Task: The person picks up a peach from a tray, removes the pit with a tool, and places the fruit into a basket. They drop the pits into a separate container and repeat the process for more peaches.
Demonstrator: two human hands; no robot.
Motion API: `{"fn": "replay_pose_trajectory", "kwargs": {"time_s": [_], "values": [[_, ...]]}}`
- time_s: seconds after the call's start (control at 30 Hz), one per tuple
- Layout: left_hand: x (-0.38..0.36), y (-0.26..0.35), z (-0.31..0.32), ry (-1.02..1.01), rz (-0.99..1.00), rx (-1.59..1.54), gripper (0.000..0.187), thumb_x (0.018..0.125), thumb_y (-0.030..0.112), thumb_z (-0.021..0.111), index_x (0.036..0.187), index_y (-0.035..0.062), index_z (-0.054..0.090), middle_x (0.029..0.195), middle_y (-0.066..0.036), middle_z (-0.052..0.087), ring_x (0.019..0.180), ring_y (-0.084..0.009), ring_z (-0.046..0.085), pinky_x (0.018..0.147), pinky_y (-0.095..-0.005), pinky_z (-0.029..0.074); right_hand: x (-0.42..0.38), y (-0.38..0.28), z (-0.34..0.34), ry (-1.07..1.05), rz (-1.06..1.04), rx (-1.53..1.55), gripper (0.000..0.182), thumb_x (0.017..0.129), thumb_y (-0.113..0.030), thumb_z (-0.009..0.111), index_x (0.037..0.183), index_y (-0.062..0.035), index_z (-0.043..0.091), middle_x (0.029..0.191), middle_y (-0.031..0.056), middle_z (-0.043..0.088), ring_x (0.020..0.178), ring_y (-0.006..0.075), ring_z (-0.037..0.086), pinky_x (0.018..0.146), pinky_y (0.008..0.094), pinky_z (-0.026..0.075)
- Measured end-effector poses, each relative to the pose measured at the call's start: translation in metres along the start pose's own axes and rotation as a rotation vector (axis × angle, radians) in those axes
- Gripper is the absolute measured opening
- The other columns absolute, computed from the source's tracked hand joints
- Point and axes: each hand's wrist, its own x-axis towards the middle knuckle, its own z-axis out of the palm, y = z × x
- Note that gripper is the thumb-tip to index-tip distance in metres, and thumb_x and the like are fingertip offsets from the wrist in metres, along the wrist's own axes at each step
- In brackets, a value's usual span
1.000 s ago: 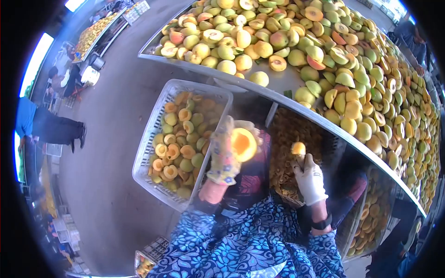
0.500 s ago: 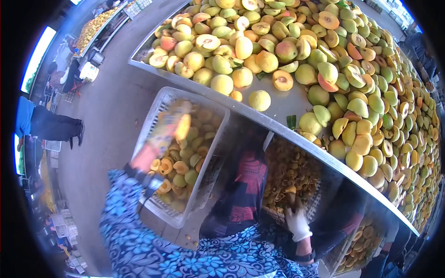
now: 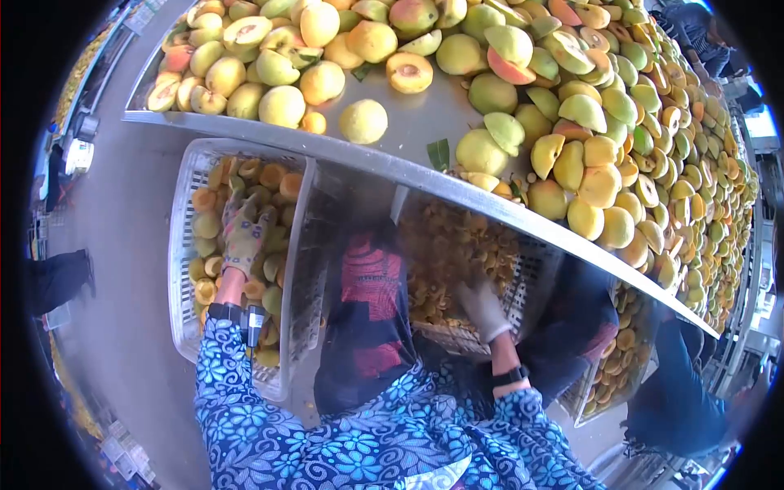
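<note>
My left hand (image 3: 245, 237), in a patterned glove, reaches down into a white plastic crate (image 3: 184, 245) of peach halves. Its fingers are spread over the fruit, and no peach shows in its grip. In a white glove, my right hand (image 3: 483, 310) is over a second crate (image 3: 514, 286) filled with small brownish-yellow peach scraps (image 3: 433, 290). Motion smears its fingers, so what they hold, if anything, is not visible. Above both crates, a metal table (image 3: 396, 122) bears a large heap of peaches (image 3: 600, 184), many cut open.
The table's raised metal edge (image 3: 367, 159) runs slantwise above the crates. My leg (image 3: 367, 302) is between them. Another crate of peach halves (image 3: 616, 359) stands at the lower right, near a person in dark blue (image 3: 674, 392). Another person's legs (image 3: 61, 282) show at the left.
My left hand has gone down into the crate; the peach piece it carried no longer shows in it. My right hand has drawn back toward the scrap crate's near side. The view has shifted.
</note>
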Motion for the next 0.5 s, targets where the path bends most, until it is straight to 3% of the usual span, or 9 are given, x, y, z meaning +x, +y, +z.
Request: {"fn": "replay_pose_trajectory", "kwargs": {"time_s": [0.03, 0.07, 0.13, 0.17, 0.23, 0.27, 0.33, 0.4, 0.5], "values": [[-0.005, 0.022, -0.009, -0.046, 0.042, -0.092, 0.050, 0.083, 0.027, 0.071, 0.131, 0.0159, 0.061, 0.145, -0.016, 0.047, 0.131, -0.0340, 0.046, 0.111, -0.0407, 0.036, 0.006, 0.008, 0.003, -0.095, 0.032, 0.087, 0.054, 0.089, -0.031, 0.060, 0.130, 0.0026, 0.054, 0.121, 0.0293, 0.061, 0.118, 0.0426, 0.056, 0.097, 0.0425, 0.044], [-0.007, 0.036, -0.010, -0.052, 0.035, -0.103, 0.050, 0.083, 0.027, 0.071, 0.131, 0.0159, 0.061, 0.145, -0.016, 0.047, 0.131, -0.0340, 0.046, 0.111, -0.0407, 0.036, 0.012, 0.012, 0.005, -0.097, 0.038, 0.074, 0.054, 0.089, -0.031, 0.060, 0.130, 0.0026, 0.054, 0.121, 0.0293, 0.061, 0.118, 0.0426, 0.056, 0.097, 0.0425, 0.044], [-0.012, 0.062, -0.013, -0.048, -0.011, -0.616, 0.047, 0.085, 0.024, 0.068, 0.130, 0.0151, 0.061, 0.144, -0.014, 0.049, 0.132, -0.0322, 0.046, 0.110, -0.0389, 0.038, 0.025, 0.019, 0.011, -0.161, 0.076, 0.071, 0.054, 0.089, -0.033, 0.059, 0.131, 0.0017, 0.053, 0.119, 0.0287, 0.062, 0.116, 0.0416, 0.058, 0.096, 0.0428, 0.045], [-0.016, 0.078, -0.019, -0.077, -0.049, -0.493, 0.048, 0.087, 0.020, 0.066, 0.134, 0.0140, 0.057, 0.142, -0.015, 0.049, 0.132, -0.0331, 0.046, 0.109, -0.0392, 0.038, 0.042, 0.042, 0.018, -0.174, 0.079, 0.056, 0.054, 0.089, -0.033, 0.059, 0.131, 0.0017, 0.053, 0.119, 0.0287, 0.062, 0.116, 0.0416, 0.058, 0.096, 0.0428, 0.045], [-0.023, 0.079, -0.017, -0.099, -0.008, -0.442, 0.049, 0.088, 0.019, 0.064, 0.136, 0.0134, 0.054, 0.143, -0.016, 0.049, 0.132, -0.0337, 0.045, 0.109, -0.0397, 0.038, 0.079, 0.098, 0.027, -0.309, -0.032, -0.289, 0.055, 0.089, -0.035, 0.058, 0.132, 0.0008, 0.053, 0.125, 0.0286, 0.059, 0.120, 0.0411, 0.055, 0.101, 0.0426, 0.042], [-0.021, 0.080, -0.014, -0.106, 0.052, -0.387, 0.050, 0.090, 0.018, 0.062, 0.139, 0.0128, 0.052, 0.144, -0.016, 0.048, 0.132, -0.0343, 0.045, 0.109, -0.0402, 0.038, 0.085, 0.080, 0.021, -0.309, -0.025, -0.297, 0.055, 0.089, -0.035, 0.058, 0.132, 0.0008, 0.053, 0.125, 0.0286, 0.059, 0.120, 0.0411, 0.055, 0.101, 0.0426, 0.042], [-0.016, 0.078, -0.016, -0.143, 0.085, -0.370, 0.051, 0.093, 0.021, 0.059, 0.142, 0.0137, 0.048, 0.146, -0.016, 0.045, 0.133, -0.0341, 0.045, 0.108, -0.0403, 0.040, 0.093, 0.022, 0.003, -0.259, -0.004, -0.360, 0.052, 0.091, -0.036, 0.060, 0.131, -0.0025, 0.054, 0.111, 0.0215, 0.065, 0.101, 0.0321, 0.065, 0.091, 0.0381, 0.051], [-0.013, 0.074, -0.014, -0.160, 0.100, -0.338, 0.052, 0.095, 0.025, 0.055, 0.145, 0.0146, 0.044, 0.149, -0.015, 0.042, 0.133, -0.0339, 0.045, 0.107, -0.0405, 0.041, 0.152, 0.088, 0.013, -0.391, -0.095, -0.304, 0.052, 0.094, -0.039, 0.056, 0.131, -0.0027, 0.053, 0.114, 0.0228, 0.064, 0.108, 0.0332, 0.063, 0.096, 0.0384, 0.048], [-0.011, 0.070, -0.006, -0.167, 0.118, -0.357, 0.052, 0.095, 0.024, 0.055, 0.145, 0.0145, 0.043, 0.150, -0.015, 0.041, 0.135, -0.0333, 0.043, 0.108, -0.0405, 0.040, 0.178, 0.052, -0.026, -0.327, -0.059, -0.659, 0.053, 0.093, -0.039, 0.055, 0.132, -0.0033, 0.052, 0.117, 0.0236, 0.063, 0.111, 0.0341, 0.061, 0.097, 0.0397, 0.047]]}}
